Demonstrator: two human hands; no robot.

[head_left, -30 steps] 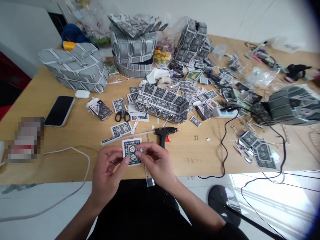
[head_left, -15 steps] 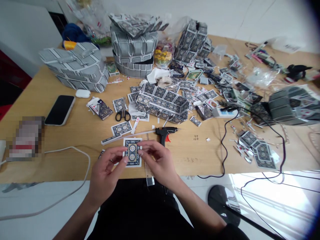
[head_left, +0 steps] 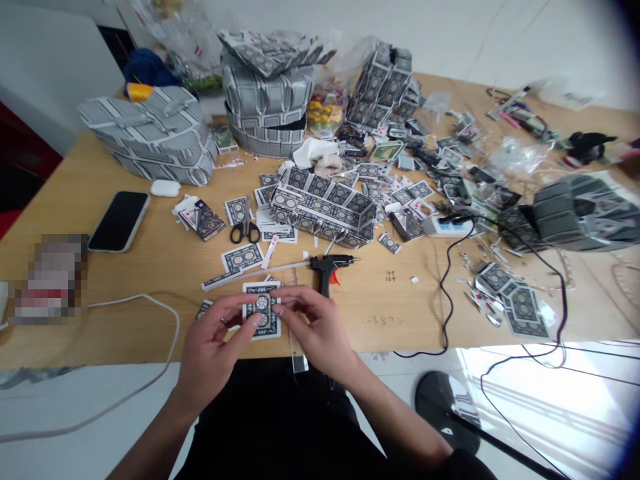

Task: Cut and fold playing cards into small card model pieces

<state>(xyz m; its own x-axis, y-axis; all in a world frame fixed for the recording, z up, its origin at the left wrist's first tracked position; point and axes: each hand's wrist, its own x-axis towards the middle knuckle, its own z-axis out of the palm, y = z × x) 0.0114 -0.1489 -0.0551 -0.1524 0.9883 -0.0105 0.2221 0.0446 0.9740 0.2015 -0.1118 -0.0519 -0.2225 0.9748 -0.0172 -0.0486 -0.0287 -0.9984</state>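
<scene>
A playing card, blue patterned back up with a white border, is upright between my hands near the table's front edge. My left hand pinches its left side between thumb and fingers. On the right side, the thumb and fingertips of my right hand close on it too. Whether the gold-edged panel in its middle is a separate piece, I cannot tell. Just beyond lies a black glue gun with a red trigger. A clear ruler reaches past the table edge, partly under my right hand.
Black scissors, loose cards and an open box made of cards lie ahead. Grey card-woven bags stand behind. A phone is at left; a black cable crosses the right side and hangs over the edge.
The card has shifted slightly left and toward me in the view. My left thumb and fingertips have moved further in over it. Both hands keep their pinch.
</scene>
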